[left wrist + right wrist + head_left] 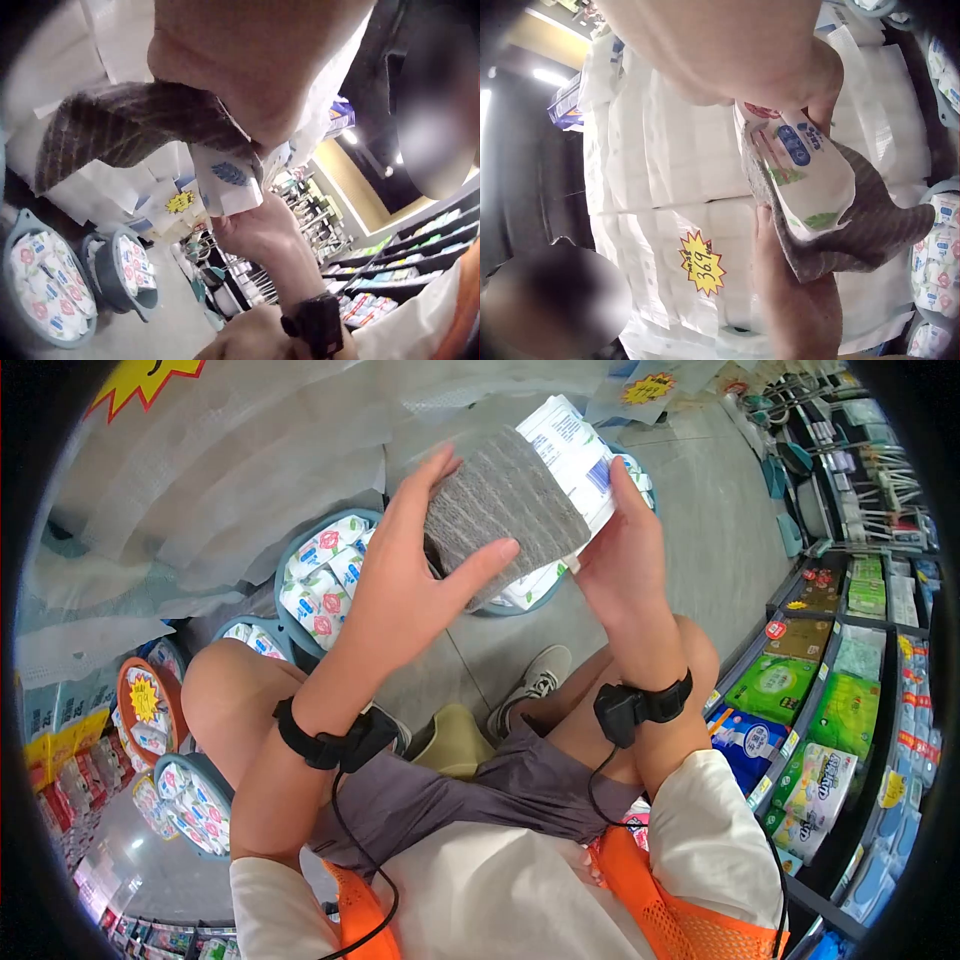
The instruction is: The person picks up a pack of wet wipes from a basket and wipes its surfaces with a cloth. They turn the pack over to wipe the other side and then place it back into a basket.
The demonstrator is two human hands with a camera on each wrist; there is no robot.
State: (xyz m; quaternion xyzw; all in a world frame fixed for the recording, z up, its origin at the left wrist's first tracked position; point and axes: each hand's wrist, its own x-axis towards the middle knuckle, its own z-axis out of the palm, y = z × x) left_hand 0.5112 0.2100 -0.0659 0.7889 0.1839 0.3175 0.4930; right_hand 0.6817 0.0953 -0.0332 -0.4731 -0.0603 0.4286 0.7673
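A white pack of wipes with blue and green print is partly wrapped in a grey striped cloth. My left hand grips the cloth at its left side, thumb across its face. On the other side my right hand holds the pack by its bare end, thumb against its edge. In the right wrist view, the pack shows its printed front, and the cloth folds around its lower side. The left wrist view shows a leaf-patterned end of the pack sticking out of the cloth.
Blue-grey baskets filled with small white packs stand on the floor ahead and to the left. An orange basket is farther left. Shelves with tissue packs line the right side. Large plastic-wrapped bundles stack up in front.
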